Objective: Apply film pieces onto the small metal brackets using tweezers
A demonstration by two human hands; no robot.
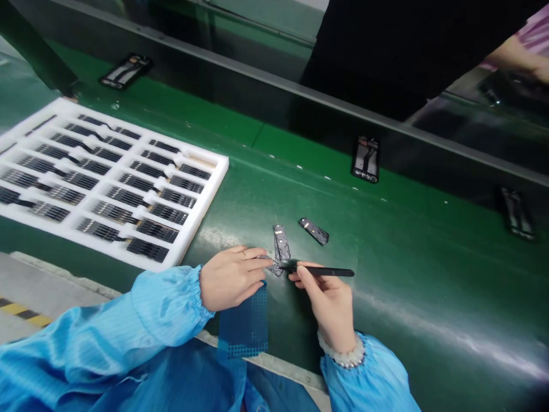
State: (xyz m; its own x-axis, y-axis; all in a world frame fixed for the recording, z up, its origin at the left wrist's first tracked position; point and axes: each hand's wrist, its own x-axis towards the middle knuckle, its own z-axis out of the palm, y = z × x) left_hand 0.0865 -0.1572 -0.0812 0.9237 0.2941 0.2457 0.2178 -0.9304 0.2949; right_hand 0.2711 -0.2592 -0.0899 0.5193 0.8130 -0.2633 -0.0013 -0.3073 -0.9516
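My left hand [234, 278], with a ring on one finger, has its fingertips closed on one end of a small dark circuit board [274, 267], close to the green bench surface. From the right, my right hand [330, 297] grips black tweezers [337, 272] like a pen, their tip at that same board. Just beyond the fingers lie some overlapping small circuit boards [282, 243]. A little further right rests another dark board or small stack [314, 231]. Under my left hand a blue perforated strip [243, 326] hangs over the bench's near edge.
To the left stands a white foam tray [201, 214] with rows of dark flex parts in its slots. Phone housings lie on the brighter green strip behind: one far left [126, 71], one centre right [366, 159], one right [517, 213]. Another person's arm [512, 57] shows top right.
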